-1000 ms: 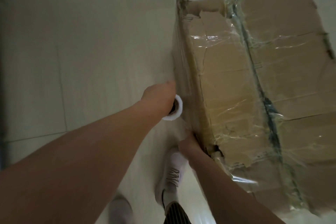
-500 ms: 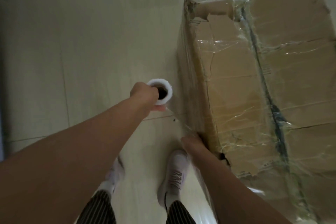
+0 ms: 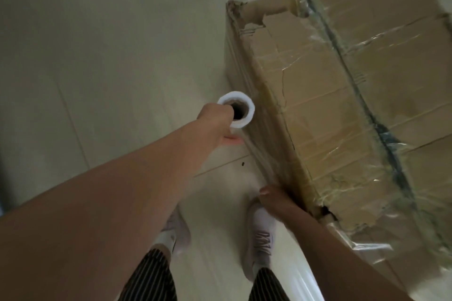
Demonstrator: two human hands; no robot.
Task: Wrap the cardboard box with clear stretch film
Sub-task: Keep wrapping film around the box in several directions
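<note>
A large torn cardboard box (image 3: 342, 110) stands on the floor at the right, its top and left side under wrinkled clear film. My left hand (image 3: 215, 121) grips an upright white roll of stretch film (image 3: 241, 115) just left of the box's side. A clear sheet of film (image 3: 263, 156) runs taut from the roll down along that side. My right hand (image 3: 274, 199) presses flat against the film on the box's lower left side; its fingers are partly hidden.
Pale tiled floor (image 3: 110, 56) spreads to the left and behind the box. My two feet in white shoes (image 3: 260, 239) stand close to the box's near corner. A loose strip of film (image 3: 305, 273) trails across the floor at the bottom right.
My left hand has pulled the roll away from the box's side to the left and farther along it, stretching film out. My right hand has stayed against the box.
</note>
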